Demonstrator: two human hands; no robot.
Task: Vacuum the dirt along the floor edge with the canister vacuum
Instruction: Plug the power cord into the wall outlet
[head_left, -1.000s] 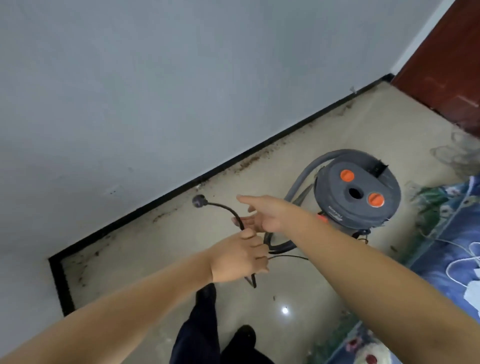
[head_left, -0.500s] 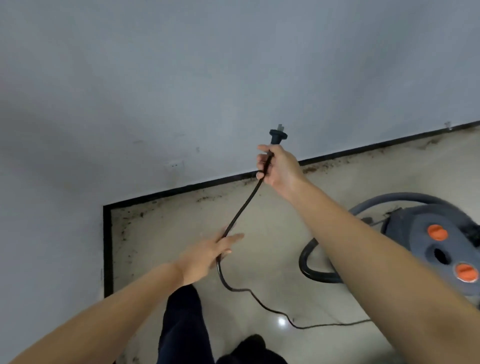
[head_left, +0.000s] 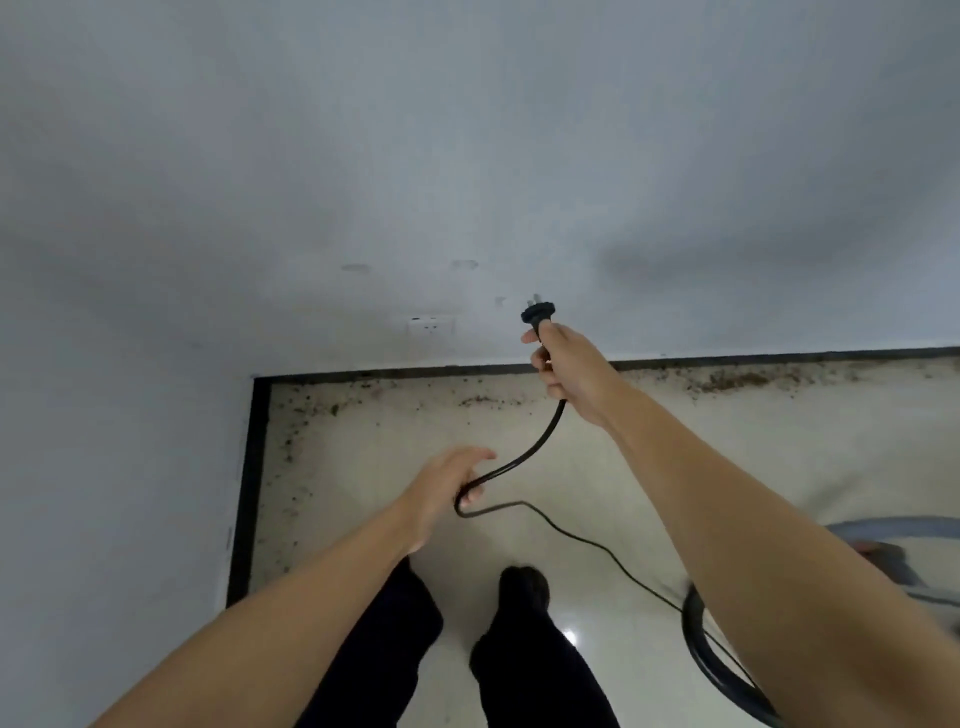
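My right hand (head_left: 569, 369) grips the black power cord (head_left: 524, 457) just below its plug (head_left: 538, 313), which is held up in front of the wall. The cord loops down past my left hand (head_left: 447, 486), whose relaxed fingers touch the loop, then trails over the floor to the right. A white wall socket (head_left: 430, 326) sits low on the wall, left of the plug. Brown dirt (head_left: 727, 382) lies along the floor edge by the black skirting. Only a sliver of the grey canister vacuum (head_left: 904, 558) and its black hose (head_left: 711, 660) shows at the right edge.
The grey wall fills the upper view and meets a side wall at the left corner (head_left: 254, 379). My legs and a dark shoe (head_left: 524, 587) stand on the glossy cream floor. Dirt specks (head_left: 291, 447) also run along the left skirting.
The view swung left, moving the vacuum to the right edge. My right hand raised the plug nearer the socket. The left hand opened along the cord, which hangs slacker.
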